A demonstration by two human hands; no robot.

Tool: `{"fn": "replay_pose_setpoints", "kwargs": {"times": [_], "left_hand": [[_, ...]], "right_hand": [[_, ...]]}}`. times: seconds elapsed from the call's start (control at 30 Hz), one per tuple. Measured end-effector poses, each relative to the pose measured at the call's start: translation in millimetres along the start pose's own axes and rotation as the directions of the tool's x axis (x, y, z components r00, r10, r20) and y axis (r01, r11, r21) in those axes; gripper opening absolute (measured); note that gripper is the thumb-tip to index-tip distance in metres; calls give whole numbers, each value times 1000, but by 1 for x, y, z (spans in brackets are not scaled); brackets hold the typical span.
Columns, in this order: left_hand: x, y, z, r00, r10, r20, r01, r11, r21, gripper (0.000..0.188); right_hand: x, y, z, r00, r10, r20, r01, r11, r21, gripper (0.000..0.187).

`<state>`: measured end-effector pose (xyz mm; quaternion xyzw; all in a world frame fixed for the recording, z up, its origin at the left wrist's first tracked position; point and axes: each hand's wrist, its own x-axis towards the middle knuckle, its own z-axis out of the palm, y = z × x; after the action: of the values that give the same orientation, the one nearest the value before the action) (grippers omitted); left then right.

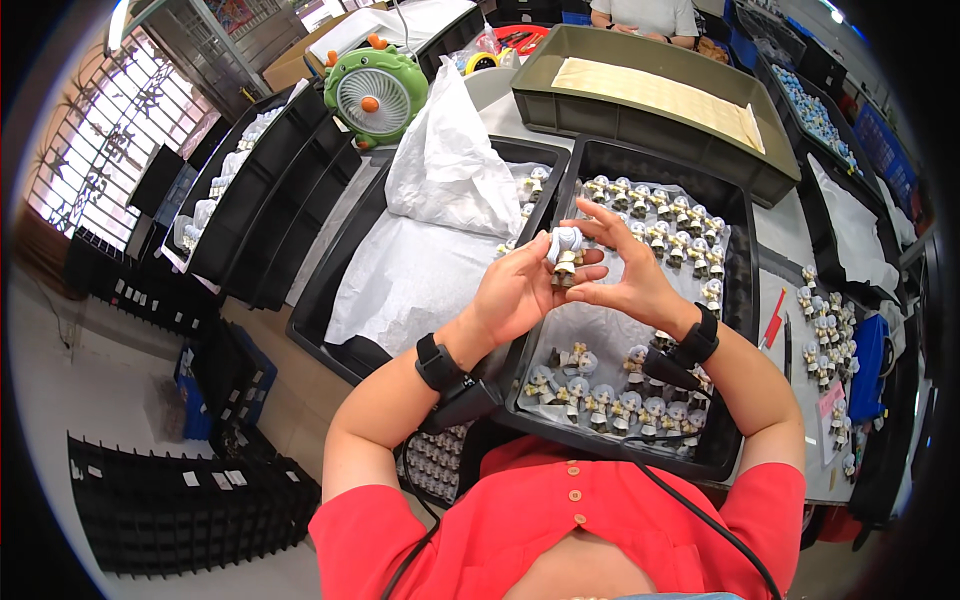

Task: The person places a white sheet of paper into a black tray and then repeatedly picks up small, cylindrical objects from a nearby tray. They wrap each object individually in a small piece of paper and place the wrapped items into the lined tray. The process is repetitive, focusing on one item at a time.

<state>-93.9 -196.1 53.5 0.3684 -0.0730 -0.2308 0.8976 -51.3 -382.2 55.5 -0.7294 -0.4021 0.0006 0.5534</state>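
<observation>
Between my two hands, a small figurine (pixel 566 256) with pale hair and a white-and-yellow outfit is held upright. My left hand (pixel 512 290) grips it from the left, thumb at its side and fingers behind. Around its right side curves my right hand (pixel 632 262), thumb and fingers apart, fingertips close to the figurine; whether they touch it is hard to tell. Below them lies a black tray (pixel 742 190) lined with white paper, with rows of similar figurines (pixel 600 398) along its near and far sides.
A second black tray (pixel 312 318) on the left holds crumpled white paper (pixel 410 260) over more figurines. Behind stand a green fan (pixel 375 100) and an olive bin (pixel 540 75). More figurines (pixel 828 330) and a red-handled tool (pixel 773 318) lie right. A co-worker (pixel 650 15) sits across.
</observation>
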Motion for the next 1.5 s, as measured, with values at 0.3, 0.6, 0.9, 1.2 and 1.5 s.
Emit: {"fn": "replay_pose_setpoints", "kwargs": {"times": [0.3, 0.6, 0.9, 1.2, 1.5], "left_hand": [[-10, 14, 6, 993, 67, -95, -56, 992, 116, 40], [-4, 99, -43, 840, 175, -514, 265, 695, 669, 29], [29, 58, -136, 727, 249, -640, 566, 309, 764, 49], [19, 47, -131, 742, 237, -627, 549, 324, 771, 37], [20, 50, -130, 799, 298, -522, 472, 226, 852, 47]], "right_hand": [[0, -5, -1, 999, -44, -27, 43, 998, -53, 83], [1, -3, -13, 995, -42, -92, 35, 997, -71, 72], [7, 3, -15, 996, -55, -71, 44, 988, -146, 61], [12, 2, -31, 997, -20, -80, 4, 982, -189, 49], [-13, 16, -2, 743, 318, 589, -125, 931, -344, 51]]}}
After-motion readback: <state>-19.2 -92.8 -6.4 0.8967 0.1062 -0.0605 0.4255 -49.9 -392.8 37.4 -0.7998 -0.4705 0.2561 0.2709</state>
